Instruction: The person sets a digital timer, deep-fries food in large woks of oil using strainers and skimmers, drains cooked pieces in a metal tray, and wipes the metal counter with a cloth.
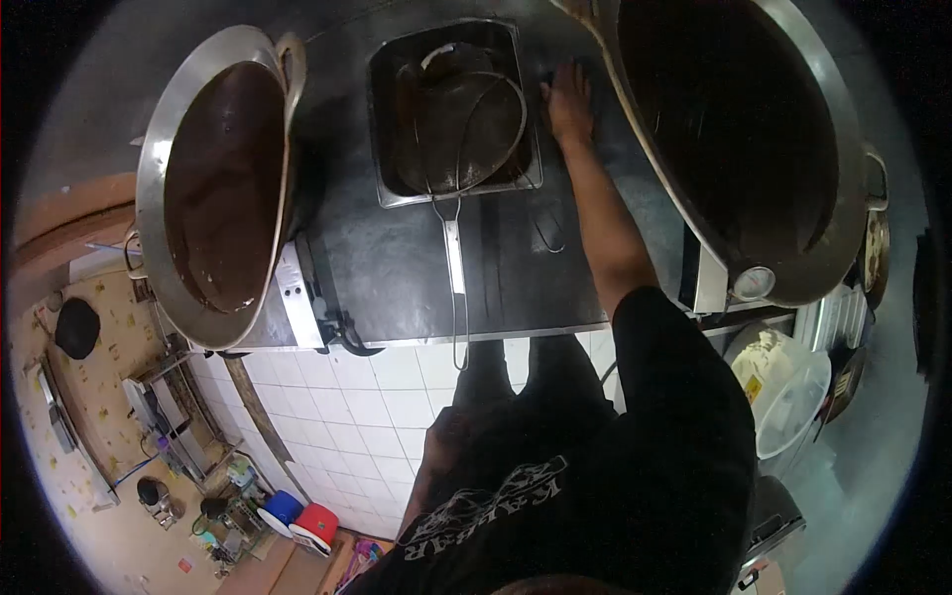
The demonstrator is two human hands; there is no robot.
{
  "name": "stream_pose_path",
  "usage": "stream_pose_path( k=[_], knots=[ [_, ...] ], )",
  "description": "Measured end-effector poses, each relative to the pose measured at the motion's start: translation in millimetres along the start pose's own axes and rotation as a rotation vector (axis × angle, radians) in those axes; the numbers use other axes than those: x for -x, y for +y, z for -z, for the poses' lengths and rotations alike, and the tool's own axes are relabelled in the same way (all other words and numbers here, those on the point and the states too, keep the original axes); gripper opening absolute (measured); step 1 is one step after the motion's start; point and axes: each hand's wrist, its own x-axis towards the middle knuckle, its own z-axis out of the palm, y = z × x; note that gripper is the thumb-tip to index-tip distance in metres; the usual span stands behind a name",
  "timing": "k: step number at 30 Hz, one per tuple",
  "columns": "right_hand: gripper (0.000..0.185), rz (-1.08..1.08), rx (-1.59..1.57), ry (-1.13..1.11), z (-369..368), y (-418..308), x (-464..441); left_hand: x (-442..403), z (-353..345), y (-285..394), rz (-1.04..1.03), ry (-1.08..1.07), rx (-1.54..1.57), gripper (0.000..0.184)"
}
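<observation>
Resting just right of the steel pan [405,199], the right hand [570,105] has fingers apart, while I can't tell for the left hand [447,442] nearer the body

On the near left, a blue container [283,508] stood just beside a red one [316,523], with a crowded metal rack [164,436] farther left and a dark rounded object [77,328] beyond it against a tan patterned surface [104,397]. White tiles [382,407] ran below the desk's [397,307] near edge, and on the right sat a translucent plastic tub [793,402] near some pale stacked pieces [835,315], their kind unclear.
</observation>
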Motion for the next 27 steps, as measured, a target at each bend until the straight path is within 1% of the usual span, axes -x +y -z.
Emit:
stream_pose_path(
  k=[1,2,3,4,5,6,7,8,9,10,11,12,13,14,15,16,18,19,20,21,22,23,24,25,26,27],
  knots=[
    [0.051,0.093,0.06,0.061,1.7,-4.6,2.6,4.7,-2.4,-0.5,0.168,0.013,0.086,0.017],
    [0.055,0.145,0.014,-0.066,11.5,-3.6,23.0,6.6,-1.8,-7.7,0.172,0.004,0.085,0.017],
    [0.059,0.191,-0.031,-0.194,50.4,-15.0,63.7,10.0,2.1,-17.6,0.148,0.046,0.189,0.018],
    [0.059,0.165,-0.097,-0.237,79.0,-26.3,106.2,9.5,6.1,-23.1,0.118,0.088,0.297,0.018],
    [0.059,0.206,-0.089,-0.328,88.9,-23.1,150.6,-0.8,12.2,2.6,0.08,0.224,0.397,0.015],
    [0.058,0.208,-0.119,-0.376,103.9,-23.3,196.1,-12.5,22.9,-15.8,-0.13,0.248,0.285,0.019],
    [0.058,0.242,-0.123,-0.422,114.3,-19.6,236.1,-32.3,38.8,9.1,-0.114,0.31,0.332,0.02],
    [0.058,0.283,-0.126,-0.462,118.5,-13.6,249.8,-58.8,48.8,-5.7,-0.136,0.362,0.384,0.019],
    [0.058,0.31,-0.118,-0.448,117.9,-9.8,231.1,-90.7,64.9,6.1,-0.193,0.409,0.392,0.015],
    [0.058,0.286,-0.098,-0.436,120.1,-10.2,214.1,-129.6,80.6,4.1,-0.225,0.491,0.061,0.017],
    [0.058,0.256,-0.081,-0.426,118.5,-11.6,200.9,-165.5,90.4,20.3,-0.228,0.459,0.329,0.027],
    [0.058,0.264,-0.085,-0.42,109.4,-11.2,186.0,-191.8,104.8,57.3,-0.17,0.422,0.334,0.037],
    [0.058,0.334,-0.046,-0.371,96.7,-10.6,164.5,-229.5,106.2,57.1,-0.213,0.453,0.37,0.045],
    [0.058,0.405,-0.004,-0.317,84.8,-9.9,139.1,-270.8,107.1,44.2,-0.257,0.46,0.311,0.052],
    [0.059,0.36,-0.008,-0.294,78.3,-10.7,115.8,-286.0,108.2,67.0,-0.194,0.45,0.388,0.046],
    [0.059,0.313,-0.012,-0.275,72.0,-10.6,93.1,-288.6,103.1,80.2,-0.2,0.459,0.388,0.046],
    [0.058,0.187,-0.047,-0.161,47.1,-5.2,40.7,-300.0,95.8,101.9,-0.129,0.339,0.818,0.026],
    [0.057,0.155,-0.01,-0.085,30.1,-0.4,8.9,-306.3,94.8,104.1,-0.139,0.344,0.813,0.026],
    [0.055,0.114,0.026,-0.015,12.2,3.2,-18.1,-309.9,92.9,100.8,-0.108,0.349,0.931,0.019],
    [0.052,0.12,0.04,0.013,-1.6,3.8,-45.0,-312.7,91.5,96.9,-0.075,0.351,1.048,0.013],
    [0.05,0.126,0.056,0.041,-9.4,5.2,-65.4,-312.7,89.9,98.2,-0.076,0.352,1.037,0.013],
    [0.05,0.118,0.048,0.042,-15.9,-1.5,-73.8,-308.4,89.3,102.2,-0.064,0.408,1.072,0.013],
    [0.048,0.09,-0.028,0.003,-21.9,-12.0,-80.0,-301.5,86.8,106.3,-0.049,0.464,1.113,0.012],
    [0.046,0.057,-0.101,-0.038,-22.8,-15.0,-81.5,-289.4,89.0,106.1,-0.056,0.419,1.049,0.013],
    [0.046,0.038,-0.092,-0.046,-16.2,-6.5,-72.0,-291.4,90.5,106.1,-0.044,0.401,1.042,0.013],
    [0.046,0.168,-0.089,-0.098,-2.8,-2.1,-51.1,-291.0,91.9,104.9,0.031,0.399,0.976,0.01]
  ],
)
